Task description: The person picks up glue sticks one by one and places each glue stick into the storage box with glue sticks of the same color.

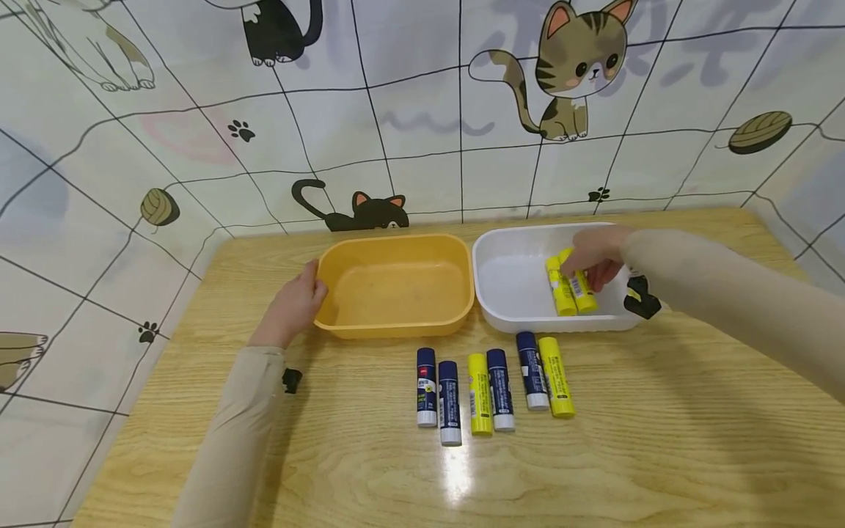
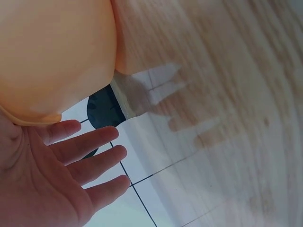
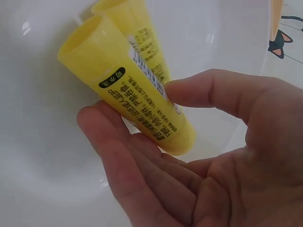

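At the table's back edge, the right hand pinches one of the white tray's two yellow sticks; the left hand grips the orange tray; six sticks seemingly remain outside.

On the yellow stick — probably “可水洗”

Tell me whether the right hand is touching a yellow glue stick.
Touching. The right wrist view shows it: the right hand holds the nearer yellow glue stick, thumb against one side, fingers along the other.
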Motion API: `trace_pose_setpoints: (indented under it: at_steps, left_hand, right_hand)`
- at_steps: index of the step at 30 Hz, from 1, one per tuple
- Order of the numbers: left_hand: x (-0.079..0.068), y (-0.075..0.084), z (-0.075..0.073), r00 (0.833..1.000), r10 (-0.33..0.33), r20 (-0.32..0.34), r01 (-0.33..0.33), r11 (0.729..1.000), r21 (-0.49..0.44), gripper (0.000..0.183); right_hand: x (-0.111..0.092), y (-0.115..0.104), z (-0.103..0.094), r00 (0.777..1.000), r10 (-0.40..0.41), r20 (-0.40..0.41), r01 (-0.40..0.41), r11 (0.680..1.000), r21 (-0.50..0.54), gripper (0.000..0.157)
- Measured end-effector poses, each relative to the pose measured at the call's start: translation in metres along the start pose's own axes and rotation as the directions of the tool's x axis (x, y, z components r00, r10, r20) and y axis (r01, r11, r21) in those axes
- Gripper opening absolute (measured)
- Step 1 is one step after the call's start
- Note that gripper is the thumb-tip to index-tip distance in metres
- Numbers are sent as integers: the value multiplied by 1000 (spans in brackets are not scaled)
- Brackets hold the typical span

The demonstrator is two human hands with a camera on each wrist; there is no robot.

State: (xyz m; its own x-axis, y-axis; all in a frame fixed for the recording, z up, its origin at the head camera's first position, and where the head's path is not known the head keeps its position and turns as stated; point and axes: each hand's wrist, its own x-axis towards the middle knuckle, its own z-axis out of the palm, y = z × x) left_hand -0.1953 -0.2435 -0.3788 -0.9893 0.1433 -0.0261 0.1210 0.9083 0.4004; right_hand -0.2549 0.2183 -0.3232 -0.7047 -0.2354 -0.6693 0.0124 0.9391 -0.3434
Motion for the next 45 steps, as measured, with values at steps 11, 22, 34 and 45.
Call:
trace_pose_setpoints:
  at_steps: [11, 22, 34, 45]
  left_hand:
    - [0, 4, -2, 999, 30, -19, -30, 1000, 9, 53]
    - [0, 6, -3, 999, 25, -21, -25, 999, 21, 53]
    - [-3, 6, -4, 1000, 21, -4, -21, 1000, 7, 52]
    - [-2, 4, -3, 1000, 1, -1, -1, 1000, 24, 53]
  right_hand:
    - [4, -5, 2, 999, 39, 31, -38, 999, -23, 35]
    - [2, -2, 1, 999, 29, 24, -29, 999, 13, 40]
    - [-37, 7, 3, 983, -151, -106, 152, 988, -1, 35]
    - [-74, -2, 38, 943, -257, -211, 233, 963, -136, 23]
